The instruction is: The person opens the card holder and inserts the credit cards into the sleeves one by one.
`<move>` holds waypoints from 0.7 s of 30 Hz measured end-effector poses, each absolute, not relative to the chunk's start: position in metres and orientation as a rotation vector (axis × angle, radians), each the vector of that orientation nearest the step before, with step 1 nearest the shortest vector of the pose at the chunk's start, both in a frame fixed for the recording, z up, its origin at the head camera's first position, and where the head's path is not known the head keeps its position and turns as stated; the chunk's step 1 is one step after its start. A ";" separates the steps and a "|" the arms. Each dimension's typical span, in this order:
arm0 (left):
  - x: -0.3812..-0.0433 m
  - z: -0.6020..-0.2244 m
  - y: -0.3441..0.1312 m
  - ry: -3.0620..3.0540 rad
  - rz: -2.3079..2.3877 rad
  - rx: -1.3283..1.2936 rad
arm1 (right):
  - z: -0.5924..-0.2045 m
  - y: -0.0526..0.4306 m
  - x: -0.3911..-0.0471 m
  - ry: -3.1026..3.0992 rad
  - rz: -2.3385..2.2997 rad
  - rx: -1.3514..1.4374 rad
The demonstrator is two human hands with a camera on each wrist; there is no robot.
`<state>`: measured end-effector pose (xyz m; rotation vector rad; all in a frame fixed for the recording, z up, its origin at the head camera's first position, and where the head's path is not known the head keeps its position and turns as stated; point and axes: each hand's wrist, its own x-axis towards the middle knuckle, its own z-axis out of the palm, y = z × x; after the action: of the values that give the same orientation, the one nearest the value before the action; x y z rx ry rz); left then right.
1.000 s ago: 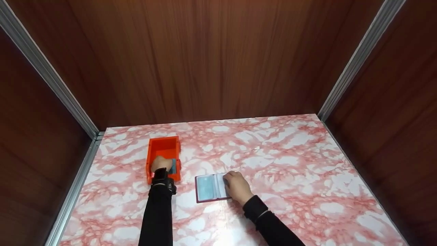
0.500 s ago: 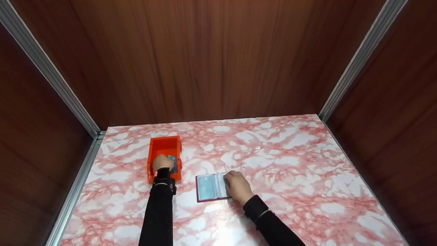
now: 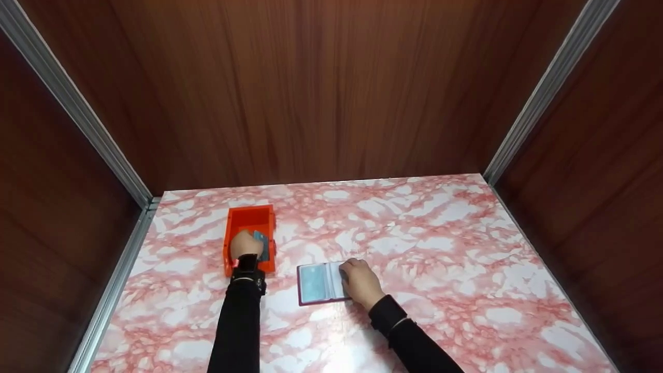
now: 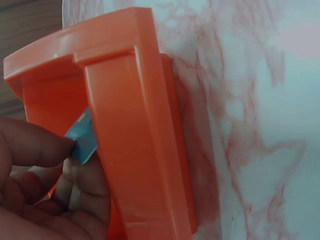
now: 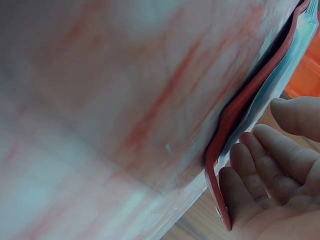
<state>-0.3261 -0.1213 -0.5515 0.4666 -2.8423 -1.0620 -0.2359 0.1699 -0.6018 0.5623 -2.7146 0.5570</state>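
Note:
My left hand (image 3: 245, 244) reaches into an orange plastic bin (image 3: 273, 223). In the left wrist view, its thumb and fingers pinch a blue card (image 4: 83, 145) beside the bin's side wall. The head view shows this card (image 3: 263, 247) standing out to the right of the hand. To the right of the bin lies a card holder (image 3: 314, 284), spread open, with clear sleeves and a dark red cover. Bent fingers of my right hand (image 3: 361, 284) rest on its right page. In the right wrist view, the fingertips touch the cover (image 5: 250, 96) and sleeves, with the thumb apart from them.
Pink-and-white marbled tabletop (image 3: 430, 243) lies under everything. Dark wood panels (image 3: 331, 93) enclose it at the back and both sides, with metal rails (image 3: 549, 93) at the corners. A small reddish patch (image 3: 235, 263) shows in the bin by the left wrist.
My left hand has shifted slightly away from me inside the bin, and the blue card has tilted and moved with it. The right hand and the card holder stay in place.

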 end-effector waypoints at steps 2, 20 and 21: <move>-0.325 -0.548 -0.120 -2.815 -1.045 0.462 | -0.602 0.170 -0.236 -2.717 0.554 0.561; -0.325 -0.495 -0.115 -2.433 -1.158 0.358 | -0.602 0.170 -0.236 -2.708 0.582 0.577; -0.324 -0.492 -0.115 -2.423 -1.172 0.347 | -0.602 0.170 -0.236 -2.707 0.584 0.576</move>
<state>-0.3242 -0.1146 -0.4922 0.3469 -2.4226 -1.1718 -0.2360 0.1701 -0.6019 0.5761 -2.7069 0.5837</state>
